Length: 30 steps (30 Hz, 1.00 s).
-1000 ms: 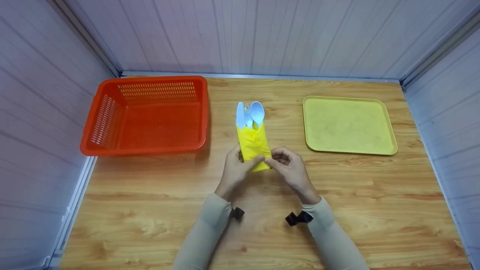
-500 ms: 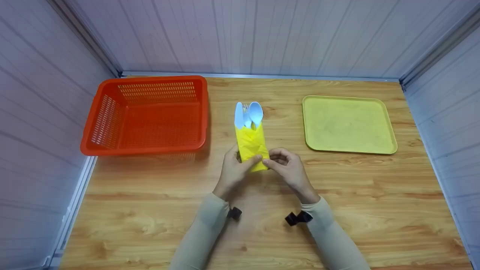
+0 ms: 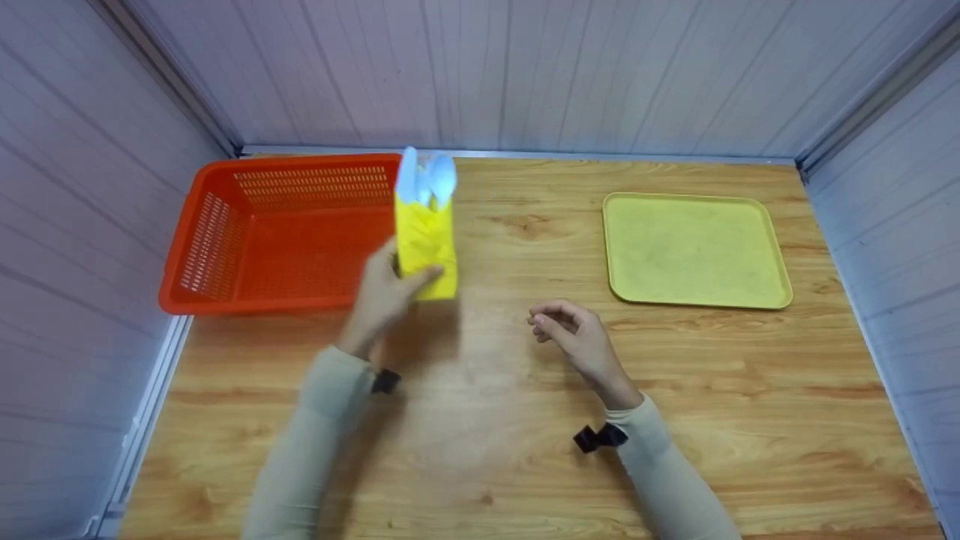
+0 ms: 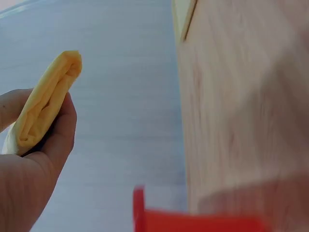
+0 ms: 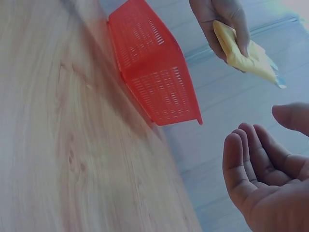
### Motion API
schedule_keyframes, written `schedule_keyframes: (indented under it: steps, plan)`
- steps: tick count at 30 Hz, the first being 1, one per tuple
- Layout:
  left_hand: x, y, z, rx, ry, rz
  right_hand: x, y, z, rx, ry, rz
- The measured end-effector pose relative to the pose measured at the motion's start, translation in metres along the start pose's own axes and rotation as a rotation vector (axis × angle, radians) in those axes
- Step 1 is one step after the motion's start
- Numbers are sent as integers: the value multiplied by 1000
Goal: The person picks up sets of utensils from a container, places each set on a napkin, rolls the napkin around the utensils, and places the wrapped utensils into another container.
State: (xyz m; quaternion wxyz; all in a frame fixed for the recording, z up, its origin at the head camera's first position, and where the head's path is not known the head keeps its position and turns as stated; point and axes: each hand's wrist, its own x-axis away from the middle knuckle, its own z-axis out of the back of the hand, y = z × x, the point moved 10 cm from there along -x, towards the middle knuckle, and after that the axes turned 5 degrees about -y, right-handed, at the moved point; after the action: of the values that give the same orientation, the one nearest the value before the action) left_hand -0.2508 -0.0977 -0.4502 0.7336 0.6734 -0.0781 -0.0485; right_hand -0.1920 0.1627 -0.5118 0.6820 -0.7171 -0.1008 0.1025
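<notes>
In the head view my left hand grips the lower end of a folded yellow napkin, thumb in front and fingers behind. Out of the napkin's top stick a pale blue knife, a fork and a spoon. The bundle is held above the table, beside and partly over the right rim of the red basket. The left wrist view shows the napkin's folded bottom edge between thumb and fingers. My right hand is apart from everything, its fingers loosely bent, nothing between them.
A yellow tray lies flat at the right of the wooden table. Pale panel walls stand at the back and both sides. The red basket's slotted walls rise near my left hand.
My left hand has carried the napkin bundle left and up toward the basket. My right hand has let go of the napkin and stays about where it was.
</notes>
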Motion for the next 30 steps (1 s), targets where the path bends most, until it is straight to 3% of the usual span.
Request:
schedule_keyframes:
  steps: [7, 13, 18, 25, 30]
  plan:
    - [-21, -29, 63, -18, 30, 383, 0, 6, 0, 26, -20, -19]
    - [-26, -55, 97, -129, 55, 540, 1, 11, 0, 44, -30, -55]
    - [-26, -73, 105, -212, 54, 620, 2, 9, -2, 50, -46, -71]
    - [-35, -88, 102, -302, 18, 696, 6, -13, -10, 70, -59, -56]
    - [-40, -101, 101, -346, -11, 763, 6, -11, -12, 71, -87, -60]
